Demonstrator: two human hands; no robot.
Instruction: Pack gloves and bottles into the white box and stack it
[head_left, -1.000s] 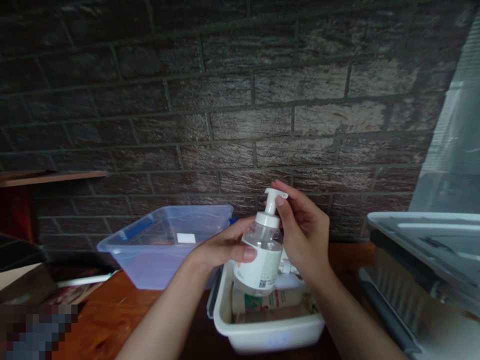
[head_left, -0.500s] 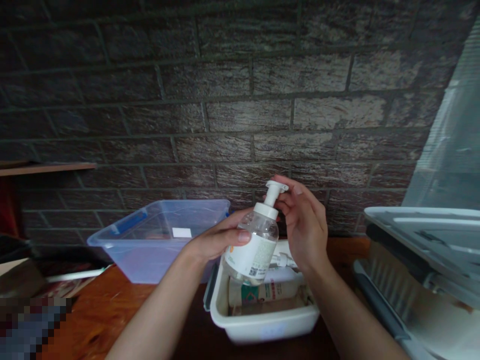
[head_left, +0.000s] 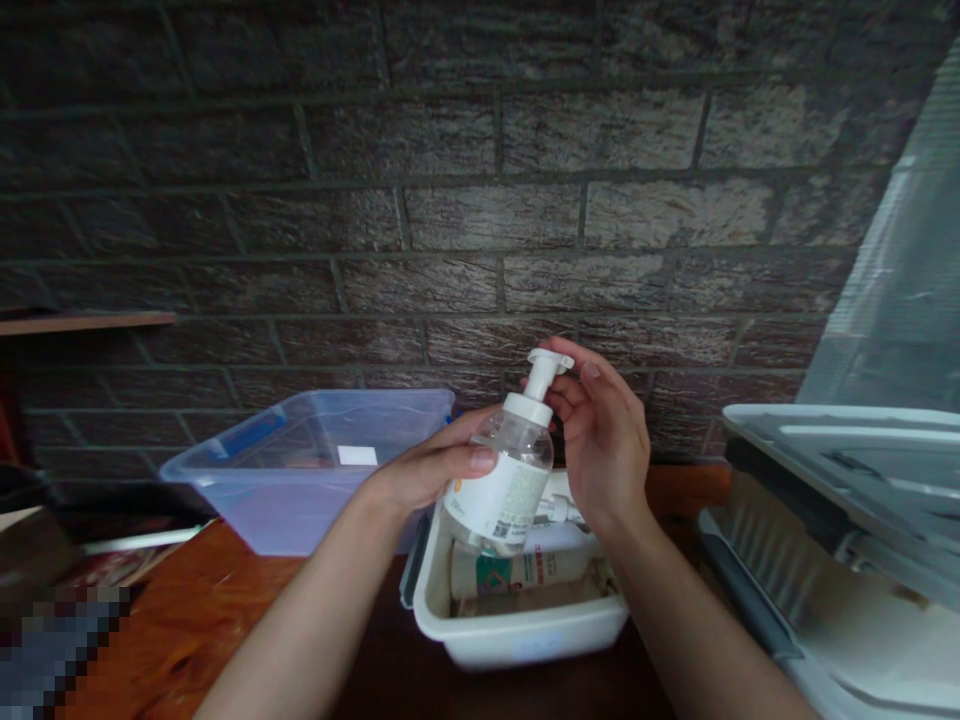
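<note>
My left hand (head_left: 439, 465) is wrapped round the body of a clear foam pump bottle (head_left: 499, 500) with a white label and a white pump top. The bottle leans to the right, above a white plastic bin (head_left: 525, 640). My right hand (head_left: 607, 440) is beside the pump head, its fingers loosely bent and apart. Its index fingertip is at the back of the nozzle; whether it touches is hard to tell. Inside the bin a white bottle (head_left: 547, 565) with a green patch and red print lies on its side, partly hidden by the held bottle.
At left, a translucent bluish tub (head_left: 300, 515) stands on the brown wooden table (head_left: 187, 610). On the right is a lidded storage box (head_left: 847, 540) with dark grey clips. A dark brick wall (head_left: 450, 220) rises behind. A shelf edge (head_left: 90, 322) juts in from the left.
The whole scene has shifted slightly up and left in view. Both hands keep nearly the same pose round the bottle, which is still above the bin.
</note>
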